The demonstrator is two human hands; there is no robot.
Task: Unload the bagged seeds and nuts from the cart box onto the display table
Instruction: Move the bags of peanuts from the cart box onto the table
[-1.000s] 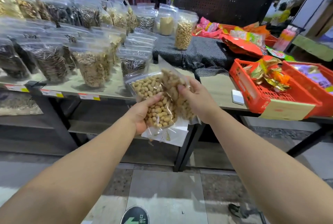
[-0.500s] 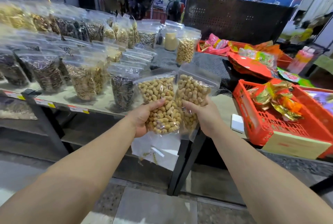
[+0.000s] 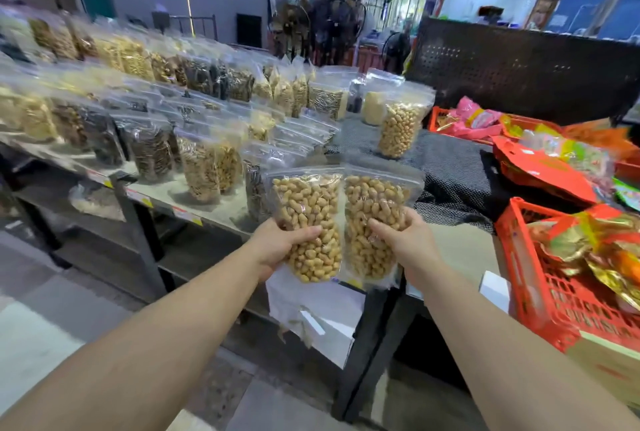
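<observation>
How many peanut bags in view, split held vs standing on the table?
Held in left hand: 1 peanut bag
Held in right hand: 1 peanut bag
Standing on the dark cloth: 1 peanut bag
Total: 3; the blurred bags further left were not counted.

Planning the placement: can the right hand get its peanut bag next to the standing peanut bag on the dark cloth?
Probably yes: the cloth before that bag is bare, nothing between it and the right hand.

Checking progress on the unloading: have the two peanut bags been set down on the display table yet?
No: the left hand and right hand each hold a peanut bag upright in the air.
</observation>
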